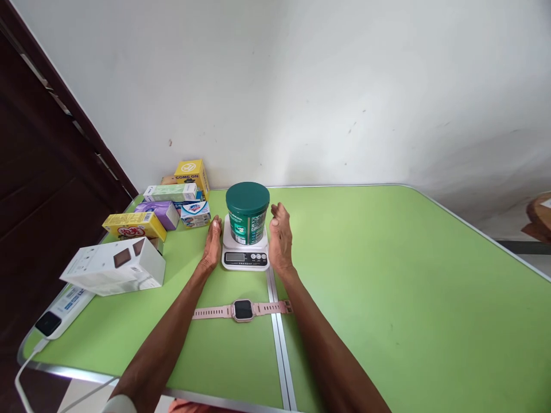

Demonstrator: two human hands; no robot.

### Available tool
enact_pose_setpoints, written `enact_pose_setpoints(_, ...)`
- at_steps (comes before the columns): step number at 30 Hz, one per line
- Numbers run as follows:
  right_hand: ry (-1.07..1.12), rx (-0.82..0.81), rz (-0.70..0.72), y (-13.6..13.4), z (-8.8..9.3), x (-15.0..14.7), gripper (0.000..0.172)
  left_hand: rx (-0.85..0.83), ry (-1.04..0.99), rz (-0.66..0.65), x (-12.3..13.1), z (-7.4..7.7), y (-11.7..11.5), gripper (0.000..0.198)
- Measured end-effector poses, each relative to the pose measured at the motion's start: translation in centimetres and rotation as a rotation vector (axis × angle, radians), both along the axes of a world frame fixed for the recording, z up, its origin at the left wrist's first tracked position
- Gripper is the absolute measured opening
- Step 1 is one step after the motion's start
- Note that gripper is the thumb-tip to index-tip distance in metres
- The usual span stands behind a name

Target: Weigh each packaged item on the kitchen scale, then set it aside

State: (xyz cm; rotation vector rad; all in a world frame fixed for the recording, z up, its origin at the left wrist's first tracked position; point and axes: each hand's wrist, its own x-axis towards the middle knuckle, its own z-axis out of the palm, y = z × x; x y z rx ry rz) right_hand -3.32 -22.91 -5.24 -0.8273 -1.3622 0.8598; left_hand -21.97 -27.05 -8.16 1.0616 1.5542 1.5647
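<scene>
A green tub (247, 213) with a dark green lid stands on a small white digital scale (245, 257) near the middle of the green table (387, 287). My left hand (212, 244) lies just left of the scale, fingers stretched out and holding nothing. My right hand (279, 238) is just right of the tub, fingers extended with the tips slightly curled, and nothing is in it. Neither hand grips the tub. A pink smartwatch (243, 310) lies flat on the table between my forearms.
Several small boxes sit at the back left: a yellow box (192, 172), a pale green box (171, 192), a purple pack (160, 211), a soap box (195, 213), a yellow pack (134, 225). A white carton (114, 266) and a power strip (58, 315) lie nearer.
</scene>
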Motion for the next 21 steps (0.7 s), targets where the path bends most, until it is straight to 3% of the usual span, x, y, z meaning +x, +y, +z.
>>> enact_pose_setpoints(8, 0.000, -0.012, -0.037, -0.2, 0.6, 0.6, 0.084, -0.028, -0.031, 0.031, 0.1, 1.2, -0.6, 0.104)
enact_pose_setpoints(11, -0.030, -0.018, -0.011, -0.3, 0.8, 0.2, 0.084, 0.028, 0.106, 0.043, 0.5, 2.7, -1.5, 0.095)
enact_pose_setpoints(17, -0.243, -0.063, 0.009, -0.1, 0.0, -1.8, 0.107, 0.179, 0.312, -0.069, 3.1, 6.4, -2.0, 0.082)
enact_pose_setpoints(21, -0.300, -0.016, -0.062, 0.1, -0.5, -2.6, 0.094, 0.112, 0.400, -0.069, 4.4, 7.7, -1.1, 0.092)
